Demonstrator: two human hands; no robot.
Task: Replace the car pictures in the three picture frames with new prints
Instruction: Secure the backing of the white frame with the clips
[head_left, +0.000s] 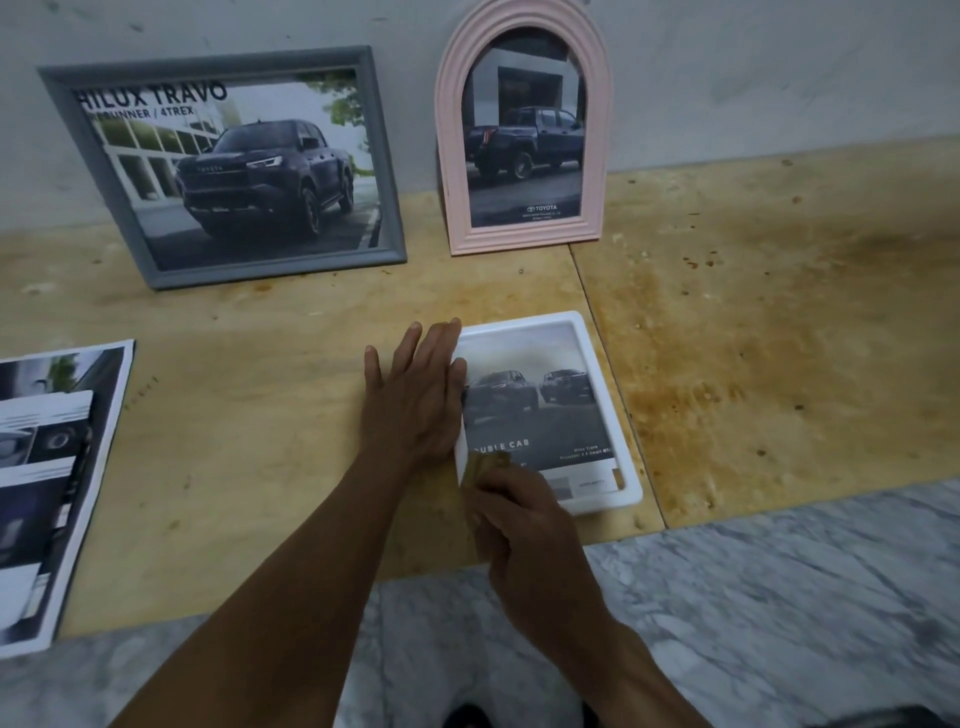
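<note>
A white picture frame (605, 395) lies flat on the wooden board with a car print (535, 410) in it. My left hand (415, 400) lies flat with straight fingers along the frame's left edge. My right hand (524, 525) is at the frame's near-left corner, fingers curled there; what they hold is blurred. A grey frame (384, 171) with a pickup picture and a pink arched frame (452, 208) with another pickup picture lean on the wall behind.
A stack of loose prints (52, 478) lies at the left edge of the wooden board (260, 389). Marble floor (779, 597) runs along the near side. The grey wall (753, 78) stands right behind the leaning frames.
</note>
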